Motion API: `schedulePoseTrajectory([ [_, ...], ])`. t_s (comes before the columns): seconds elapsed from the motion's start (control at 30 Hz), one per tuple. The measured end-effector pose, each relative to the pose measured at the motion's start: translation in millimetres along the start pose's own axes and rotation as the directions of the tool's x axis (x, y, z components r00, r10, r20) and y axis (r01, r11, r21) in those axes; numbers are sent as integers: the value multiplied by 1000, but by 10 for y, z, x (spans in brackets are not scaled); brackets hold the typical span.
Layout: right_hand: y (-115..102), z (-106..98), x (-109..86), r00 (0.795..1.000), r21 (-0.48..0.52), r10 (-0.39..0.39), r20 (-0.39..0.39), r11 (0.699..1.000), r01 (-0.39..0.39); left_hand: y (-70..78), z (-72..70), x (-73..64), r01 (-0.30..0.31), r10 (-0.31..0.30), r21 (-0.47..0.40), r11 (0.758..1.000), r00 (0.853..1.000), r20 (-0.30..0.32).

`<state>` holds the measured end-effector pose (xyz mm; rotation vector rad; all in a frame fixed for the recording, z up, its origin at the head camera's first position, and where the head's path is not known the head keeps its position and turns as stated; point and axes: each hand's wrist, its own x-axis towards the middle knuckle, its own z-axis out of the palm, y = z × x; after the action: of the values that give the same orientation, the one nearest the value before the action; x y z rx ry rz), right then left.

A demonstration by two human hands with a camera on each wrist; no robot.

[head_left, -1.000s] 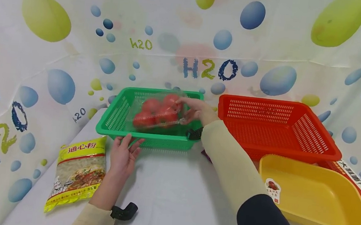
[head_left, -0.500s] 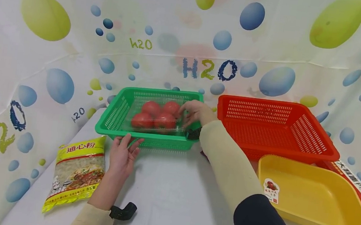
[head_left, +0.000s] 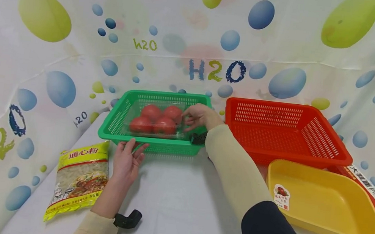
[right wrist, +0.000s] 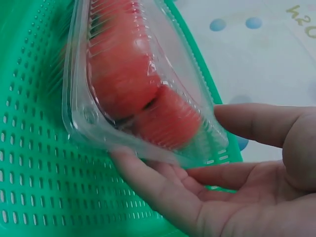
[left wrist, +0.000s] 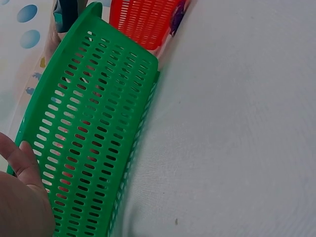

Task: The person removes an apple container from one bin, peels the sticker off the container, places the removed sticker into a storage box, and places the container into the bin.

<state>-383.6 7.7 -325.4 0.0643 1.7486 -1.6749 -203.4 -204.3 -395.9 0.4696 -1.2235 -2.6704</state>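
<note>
A clear plastic box of tomatoes [head_left: 153, 119] lies in the green basket [head_left: 157, 143]. My right hand [head_left: 202, 116] is at the box's right end, thumb and fingers spread and touching it. Up close in the right wrist view, the fingertips [right wrist: 123, 158] meet the lower edge of the plastic box [right wrist: 138, 89], and its lid looks shut. My left hand [head_left: 128, 161] touches the basket's front rim with loosely extended fingers. In the left wrist view that hand [left wrist: 24, 182] lies against the perforated basket wall [left wrist: 94, 133].
A red basket [head_left: 274, 141] stands to the right, with a yellow tray [head_left: 323, 200] in front of it. A red pasta pack [head_left: 369, 185] lies partly hidden beside them. At the left lies a yellow bag of macaroni [head_left: 81, 178]. White cloth [head_left: 172, 199] covers the table.
The tomato box, tilted a second ago, has come down flat in the green basket and slid left. My right hand has shifted left with it; the left hand has stayed at the rim.
</note>
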Motion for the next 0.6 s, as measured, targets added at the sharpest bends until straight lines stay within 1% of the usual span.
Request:
schedulePoseTrajectory([
  [0.1,-4,7,8,1000,27,9,7,1000,-10,3,15,-3,3,-3,-1,1000,1000,3],
  [0.33,-1,55,4,999,76,44,25,996,-46,12,-5,-2,12,-12,-1,1000,1000,3],
  [0.47,-8,58,-6,998,72,57,25,996,-58,22,-4,-8,12,-12,7,1000,1000,9],
  [0.6,-29,54,-26,998,56,61,5,997,-62,31,-4,-8,9,-9,4,1000,1000,20],
])
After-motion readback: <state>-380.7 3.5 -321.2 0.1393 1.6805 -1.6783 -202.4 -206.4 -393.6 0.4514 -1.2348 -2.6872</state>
